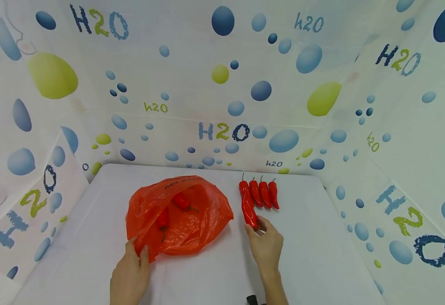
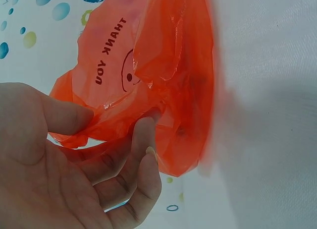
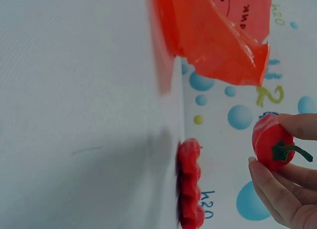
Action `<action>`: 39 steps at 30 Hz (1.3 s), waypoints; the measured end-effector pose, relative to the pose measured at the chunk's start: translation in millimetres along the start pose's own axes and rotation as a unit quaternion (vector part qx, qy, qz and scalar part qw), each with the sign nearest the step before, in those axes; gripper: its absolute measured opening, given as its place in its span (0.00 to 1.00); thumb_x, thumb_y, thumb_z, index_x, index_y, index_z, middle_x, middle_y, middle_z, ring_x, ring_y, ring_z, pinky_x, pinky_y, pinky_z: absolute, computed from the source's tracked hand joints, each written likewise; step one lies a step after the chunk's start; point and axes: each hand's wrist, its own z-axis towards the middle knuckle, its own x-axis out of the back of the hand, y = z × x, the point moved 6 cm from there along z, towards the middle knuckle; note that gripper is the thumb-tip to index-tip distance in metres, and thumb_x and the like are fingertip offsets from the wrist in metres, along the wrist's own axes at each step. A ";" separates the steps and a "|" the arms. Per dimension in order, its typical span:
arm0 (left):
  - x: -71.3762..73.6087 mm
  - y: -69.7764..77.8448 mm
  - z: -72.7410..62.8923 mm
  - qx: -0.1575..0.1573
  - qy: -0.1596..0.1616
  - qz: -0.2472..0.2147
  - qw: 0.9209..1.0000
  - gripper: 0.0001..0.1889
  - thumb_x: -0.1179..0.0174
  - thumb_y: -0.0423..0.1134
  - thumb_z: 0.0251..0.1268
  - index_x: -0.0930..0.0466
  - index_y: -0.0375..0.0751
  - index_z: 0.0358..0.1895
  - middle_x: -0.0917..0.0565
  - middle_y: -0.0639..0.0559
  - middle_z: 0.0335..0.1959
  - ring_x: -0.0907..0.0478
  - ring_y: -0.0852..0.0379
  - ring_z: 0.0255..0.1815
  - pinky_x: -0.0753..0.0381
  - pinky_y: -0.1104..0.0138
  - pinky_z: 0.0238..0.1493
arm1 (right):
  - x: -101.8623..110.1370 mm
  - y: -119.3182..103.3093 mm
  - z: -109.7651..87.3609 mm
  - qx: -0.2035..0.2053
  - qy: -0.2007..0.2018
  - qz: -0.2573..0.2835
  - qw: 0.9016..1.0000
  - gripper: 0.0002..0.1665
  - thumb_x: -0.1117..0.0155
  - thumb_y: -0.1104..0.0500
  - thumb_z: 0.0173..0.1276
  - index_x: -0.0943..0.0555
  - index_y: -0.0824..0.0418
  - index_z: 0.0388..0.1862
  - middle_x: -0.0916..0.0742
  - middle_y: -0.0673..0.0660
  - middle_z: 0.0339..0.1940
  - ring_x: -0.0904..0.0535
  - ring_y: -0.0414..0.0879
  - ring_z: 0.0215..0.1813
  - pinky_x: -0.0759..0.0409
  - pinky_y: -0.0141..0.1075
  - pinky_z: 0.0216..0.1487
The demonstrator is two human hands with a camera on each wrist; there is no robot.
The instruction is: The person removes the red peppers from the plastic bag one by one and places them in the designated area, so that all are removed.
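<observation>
An orange-red plastic bag (image 1: 211, 228) lies with its mouth facing me. My left hand (image 1: 131, 271) pinches the near left edge of its rim between thumb and fingers; in the left wrist view, printed lettering shows on the bag (image 2: 106, 55). Inside lie two red chili peppers, one (image 1: 182, 201) farther back and one (image 1: 163, 219) nearer. My right hand (image 1: 266, 248) holds another red chili pepper (image 1: 248, 212) by its stem end, raised above the table. The right wrist view shows the green stem of this held pepper (image 3: 270, 140) between thumb and fingers.
Several red chili peppers (image 1: 265, 195) lie side by side in a row at the back right of the white table (image 1: 306, 237). A bubble-patterned sheet (image 1: 184, 76) surrounds the table's back and sides. A small black object (image 1: 251, 300) shows by the right forearm.
</observation>
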 end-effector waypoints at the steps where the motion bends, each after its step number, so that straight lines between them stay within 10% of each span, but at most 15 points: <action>1: 0.2 0.1 -0.3 -0.002 0.004 -0.001 1.000 0.30 0.55 0.45 0.84 0.45 0.23 0.74 0.19 0.22 0.52 0.17 0.28 0.46 0.19 0.35 0.50 | 0.1 2.3 0.8 -0.001 0.001 -0.001 1.000 0.27 0.18 0.59 0.62 0.14 0.66 0.59 0.09 0.61 0.48 0.10 0.54 0.44 0.11 0.47 0.45; 39: 2.1 3.9 -4.2 -0.029 0.022 -0.003 0.999 0.29 0.55 0.43 0.84 0.42 0.21 0.73 0.18 0.21 0.49 0.17 0.25 0.45 0.19 0.35 0.47 | 49.3 72.5 24.2 -0.023 0.063 -0.052 0.996 0.24 0.21 0.64 0.63 0.15 0.73 0.56 0.10 0.71 0.45 0.10 0.65 0.42 0.12 0.58 0.43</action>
